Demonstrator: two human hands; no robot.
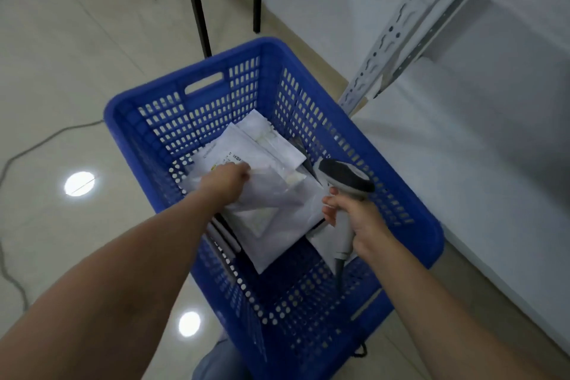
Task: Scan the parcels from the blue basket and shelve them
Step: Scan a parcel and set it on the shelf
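Both of my forearms reach down from the bottom corners toward the blue basket point(410, 219), which sits on the pale tiled floor point(77, 55) just beside the white metal shelf point(462, 163) on my right. Inside the basket lies a loose heap of white parcels point(277, 225), flat mailer bags overlapping one another across its floor; one near the top carries a printed label facing up. Past the basket stand two black legs point(194, 0) of some furniture, and a grey cable point(46, 139) trails over the tiles on my left. My left hand point(225, 182) is down in the basket, its grip closed on the top parcel point(246, 145) at the labelled edge. My right hand point(354, 219) hovers over the basket's right side, grip wrapped around the handle of a grey barcode scanner point(345, 176), whose dark head points toward the parcels.
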